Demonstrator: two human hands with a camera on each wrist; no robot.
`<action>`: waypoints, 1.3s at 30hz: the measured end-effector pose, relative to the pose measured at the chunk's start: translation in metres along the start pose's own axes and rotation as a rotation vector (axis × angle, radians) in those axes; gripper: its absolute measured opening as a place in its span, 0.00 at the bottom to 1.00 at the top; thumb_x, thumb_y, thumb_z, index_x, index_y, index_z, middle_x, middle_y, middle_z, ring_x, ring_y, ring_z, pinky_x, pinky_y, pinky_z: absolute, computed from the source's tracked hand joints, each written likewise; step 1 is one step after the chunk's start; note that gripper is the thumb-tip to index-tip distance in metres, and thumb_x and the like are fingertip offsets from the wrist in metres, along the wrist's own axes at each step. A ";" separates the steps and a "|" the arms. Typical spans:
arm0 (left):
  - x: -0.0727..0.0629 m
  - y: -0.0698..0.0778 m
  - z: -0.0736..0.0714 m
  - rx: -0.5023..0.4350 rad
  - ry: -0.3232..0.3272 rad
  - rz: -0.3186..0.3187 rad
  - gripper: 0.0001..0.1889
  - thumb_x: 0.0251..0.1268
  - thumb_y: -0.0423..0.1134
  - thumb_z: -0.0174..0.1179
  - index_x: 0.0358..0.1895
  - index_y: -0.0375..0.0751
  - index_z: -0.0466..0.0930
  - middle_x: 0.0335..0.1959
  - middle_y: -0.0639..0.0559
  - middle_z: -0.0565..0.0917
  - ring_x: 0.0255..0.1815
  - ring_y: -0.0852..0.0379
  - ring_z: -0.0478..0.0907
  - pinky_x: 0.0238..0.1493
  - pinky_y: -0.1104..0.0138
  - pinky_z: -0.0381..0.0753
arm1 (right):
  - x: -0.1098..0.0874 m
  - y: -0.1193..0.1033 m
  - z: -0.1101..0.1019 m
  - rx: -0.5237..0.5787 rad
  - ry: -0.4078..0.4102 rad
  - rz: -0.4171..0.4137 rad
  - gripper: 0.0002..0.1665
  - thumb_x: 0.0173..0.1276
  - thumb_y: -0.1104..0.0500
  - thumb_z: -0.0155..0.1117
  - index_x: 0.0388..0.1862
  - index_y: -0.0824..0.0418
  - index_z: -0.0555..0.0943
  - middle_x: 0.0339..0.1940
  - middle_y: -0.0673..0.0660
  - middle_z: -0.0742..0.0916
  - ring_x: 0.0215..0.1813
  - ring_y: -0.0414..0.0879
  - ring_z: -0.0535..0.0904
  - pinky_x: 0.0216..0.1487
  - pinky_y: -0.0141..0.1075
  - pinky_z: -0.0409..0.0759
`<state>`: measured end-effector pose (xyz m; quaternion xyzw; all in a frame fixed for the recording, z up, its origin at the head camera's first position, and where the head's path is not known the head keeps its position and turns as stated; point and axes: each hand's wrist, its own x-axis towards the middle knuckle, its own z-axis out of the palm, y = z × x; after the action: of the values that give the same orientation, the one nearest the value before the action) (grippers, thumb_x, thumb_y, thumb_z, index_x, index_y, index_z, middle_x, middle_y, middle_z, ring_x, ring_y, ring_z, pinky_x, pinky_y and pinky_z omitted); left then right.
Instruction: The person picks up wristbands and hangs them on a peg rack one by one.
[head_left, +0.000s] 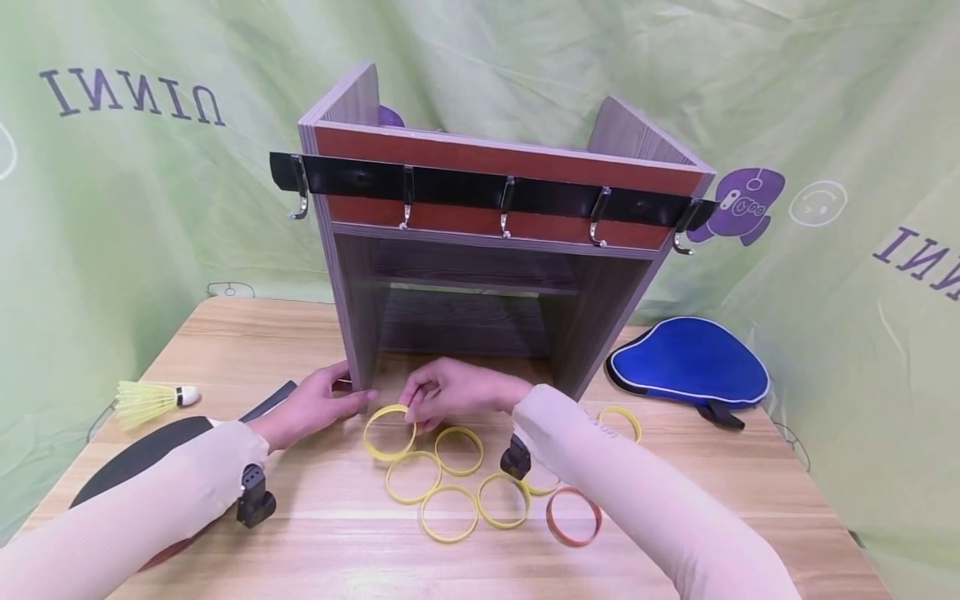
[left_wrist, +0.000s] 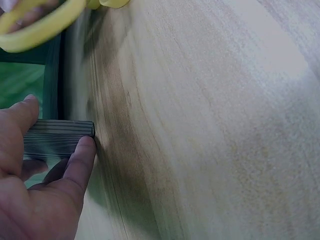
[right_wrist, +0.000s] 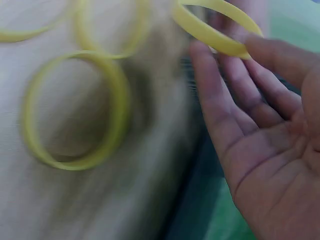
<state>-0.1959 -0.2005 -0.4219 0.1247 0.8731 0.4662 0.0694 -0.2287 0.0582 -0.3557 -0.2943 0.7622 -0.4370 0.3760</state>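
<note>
My left hand (head_left: 318,404) holds the lower front edge of a wood-grain shelf unit's side panel (left_wrist: 59,134), thumb on the inner face and fingers on the outer. In front of the unit's opening, my right hand (head_left: 465,387) pinches a yellow ring band (right_wrist: 215,37) between thumb and fingers, close beside the left thumb. The held band is tilted above the table. Several more yellow bands (head_left: 450,539) lie flat nearer to me, with a red band (head_left: 573,543) at their right. My right forearm partly covers one yellow band.
A black rail with metal hooks (head_left: 507,200) crosses the unit's red front board (head_left: 480,150). At the left lie a shuttlecock (head_left: 153,400) and a paddle (head_left: 138,454), partly under my left sleeve. A blue paddle case (head_left: 690,362) lies at the right, near another yellow band (head_left: 636,423).
</note>
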 end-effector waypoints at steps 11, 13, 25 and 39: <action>0.000 -0.001 0.000 -0.006 0.028 0.029 0.23 0.70 0.43 0.68 0.62 0.34 0.79 0.54 0.39 0.88 0.55 0.49 0.83 0.58 0.60 0.80 | -0.019 -0.047 -0.013 0.103 0.088 -0.201 0.15 0.72 0.69 0.67 0.55 0.73 0.80 0.42 0.57 0.89 0.41 0.45 0.89 0.59 0.54 0.87; 0.001 -0.001 0.000 -0.017 0.028 0.060 0.24 0.70 0.40 0.69 0.65 0.34 0.78 0.55 0.39 0.88 0.52 0.54 0.82 0.56 0.65 0.80 | -0.021 -0.055 -0.010 0.138 0.110 -0.240 0.14 0.72 0.69 0.68 0.55 0.71 0.81 0.45 0.60 0.90 0.42 0.45 0.89 0.57 0.50 0.88; -0.001 -0.002 0.001 0.028 0.030 0.088 0.28 0.73 0.39 0.65 0.72 0.33 0.72 0.65 0.35 0.83 0.65 0.38 0.81 0.67 0.44 0.78 | -0.027 -0.103 0.021 0.452 0.272 -0.421 0.14 0.72 0.75 0.62 0.55 0.74 0.77 0.51 0.73 0.88 0.42 0.42 0.90 0.57 0.47 0.88; -0.001 0.002 -0.003 0.009 -0.011 0.025 0.26 0.75 0.42 0.65 0.67 0.27 0.75 0.58 0.34 0.86 0.59 0.44 0.83 0.59 0.57 0.80 | -0.030 -0.140 0.036 0.591 0.435 -0.592 0.13 0.74 0.76 0.60 0.55 0.71 0.77 0.60 0.80 0.83 0.43 0.39 0.90 0.61 0.45 0.86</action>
<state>-0.1951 -0.2017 -0.4185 0.1384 0.8732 0.4624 0.0678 -0.1659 0.0027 -0.2339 -0.2811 0.5495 -0.7752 0.1343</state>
